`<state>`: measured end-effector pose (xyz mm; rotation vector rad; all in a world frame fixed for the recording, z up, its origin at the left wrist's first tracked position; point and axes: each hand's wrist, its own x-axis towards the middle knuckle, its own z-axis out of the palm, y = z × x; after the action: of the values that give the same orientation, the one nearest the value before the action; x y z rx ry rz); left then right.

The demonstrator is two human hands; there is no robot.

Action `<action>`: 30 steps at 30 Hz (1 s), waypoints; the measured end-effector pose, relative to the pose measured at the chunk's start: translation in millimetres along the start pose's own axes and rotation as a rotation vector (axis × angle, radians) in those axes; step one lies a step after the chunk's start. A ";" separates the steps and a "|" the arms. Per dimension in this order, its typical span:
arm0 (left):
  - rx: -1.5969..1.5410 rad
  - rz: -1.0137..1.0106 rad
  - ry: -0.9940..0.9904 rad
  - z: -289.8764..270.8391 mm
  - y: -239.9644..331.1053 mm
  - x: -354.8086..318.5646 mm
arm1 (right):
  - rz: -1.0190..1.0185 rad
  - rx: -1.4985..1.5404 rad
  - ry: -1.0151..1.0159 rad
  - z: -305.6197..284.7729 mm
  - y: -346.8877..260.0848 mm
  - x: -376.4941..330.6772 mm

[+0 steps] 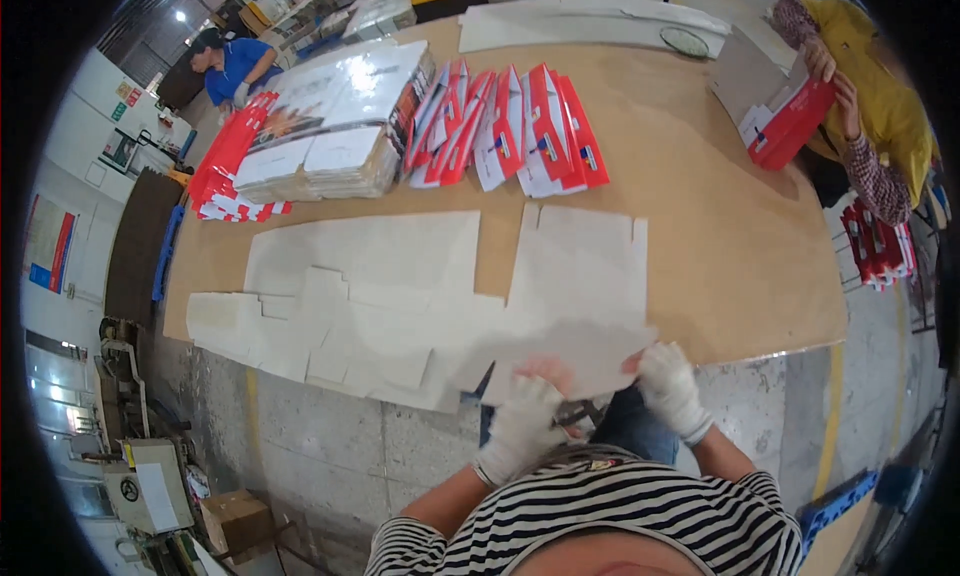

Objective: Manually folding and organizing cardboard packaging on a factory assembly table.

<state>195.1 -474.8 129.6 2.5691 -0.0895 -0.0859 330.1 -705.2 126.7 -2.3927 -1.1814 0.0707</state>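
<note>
A pale grey die-cut cardboard sheet (585,266) lies at the near edge of the table, slotted at its far end. My left hand (528,416), in a white glove with bare fingertips, is closed on its near edge; those fingertips are slightly blurred. At the sheet's near right corner, my right hand (672,388), gloved the same way, pinches the cardboard. To the left, more flat grey cardboard blanks (380,256) overlap one another, some with stepped, cut edges.
Red-and-white folded cartons (540,126) stand in a leaning row beyond the sheets, beside a plastic-wrapped stack (340,116). A co-worker in yellow (870,86) handles a red-and-white carton (790,126) at the far right. Another person in blue (235,71) stands far left.
</note>
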 end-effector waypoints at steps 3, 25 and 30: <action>0.294 -0.113 0.005 -10.6 -29.2 6.8 | 0.073 0.211 0.196 -14.1 41.1 -35.8; -0.186 0.445 0.110 77.6 -32.2 75.8 | 0.529 0.028 0.313 -0.5 94.4 -107.9; -0.329 0.028 0.355 111.7 -11.0 103.4 | 0.746 -0.046 0.279 22.0 108.5 -98.1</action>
<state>289.6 -534.0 25.3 2.2151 0.0222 0.3383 343.1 -827.9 45.2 -2.6422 -0.1334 -0.0528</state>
